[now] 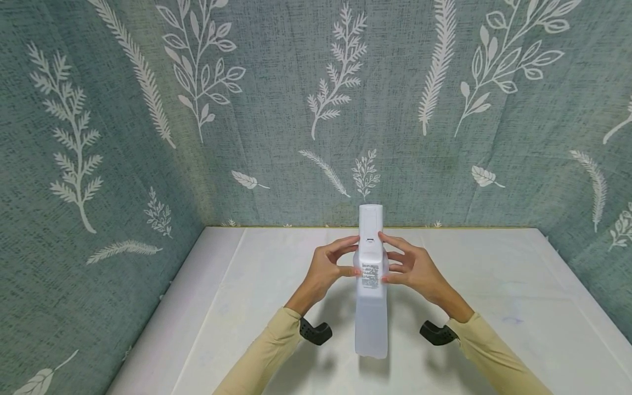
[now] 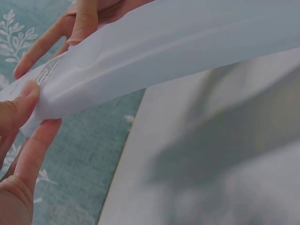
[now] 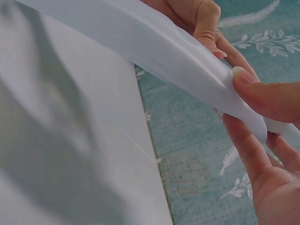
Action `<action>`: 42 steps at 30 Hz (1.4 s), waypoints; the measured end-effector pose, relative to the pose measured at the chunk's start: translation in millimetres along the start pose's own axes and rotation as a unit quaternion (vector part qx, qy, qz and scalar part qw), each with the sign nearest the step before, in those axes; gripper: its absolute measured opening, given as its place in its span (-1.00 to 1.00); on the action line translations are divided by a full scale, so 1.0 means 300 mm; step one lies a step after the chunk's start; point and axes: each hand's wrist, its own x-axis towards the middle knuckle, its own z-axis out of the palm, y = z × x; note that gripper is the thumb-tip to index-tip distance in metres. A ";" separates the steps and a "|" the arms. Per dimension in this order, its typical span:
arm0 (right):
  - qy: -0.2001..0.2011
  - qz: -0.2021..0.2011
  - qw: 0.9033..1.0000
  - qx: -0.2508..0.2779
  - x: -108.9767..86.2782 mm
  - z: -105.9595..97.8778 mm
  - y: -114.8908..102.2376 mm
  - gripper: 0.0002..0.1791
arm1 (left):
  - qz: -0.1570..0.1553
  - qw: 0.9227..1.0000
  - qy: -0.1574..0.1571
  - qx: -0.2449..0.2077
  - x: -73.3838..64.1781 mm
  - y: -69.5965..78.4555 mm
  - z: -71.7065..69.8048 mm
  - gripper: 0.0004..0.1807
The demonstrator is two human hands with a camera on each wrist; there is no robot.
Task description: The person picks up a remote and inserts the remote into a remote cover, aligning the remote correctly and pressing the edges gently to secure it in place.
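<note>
A long white plastic device (image 1: 371, 323) is held up in front of me over the table. Its narrow face carries a printed label (image 1: 370, 276), with a small dark slot (image 1: 370, 240) above it. The lower part looks paler and bluish; what kind of device it is, I cannot tell. My left hand (image 1: 328, 264) grips it from the left, thumb beside the label. From the right, my right hand (image 1: 417, 271) grips the opposite side at the same height. In the right wrist view, the right thumb (image 3: 262, 96) presses one face while fingers support the other.
Under the device lies a white table (image 1: 276, 263), with shadows of the arms and device on it. A green-grey cloth (image 1: 276, 109) printed with white leaves hangs behind and at both sides. Black curved pieces (image 1: 316, 332) stick out at both wrists.
</note>
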 end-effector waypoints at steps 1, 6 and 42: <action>-0.001 -0.001 1.000 0.001 0.000 0.000 -0.001 -0.09 | 0.002 1.000 0.001 0.002 -0.004 0.010 0.003 -0.30; -0.004 -0.001 1.000 0.004 0.000 -0.001 -0.002 -0.09 | 0.006 1.000 0.006 0.007 -0.017 0.038 0.015 -0.31; 0.006 0.005 1.000 0.015 -0.019 -0.011 -0.011 -0.09 | 0.011 1.000 0.021 0.003 0.010 -0.041 0.020 -0.31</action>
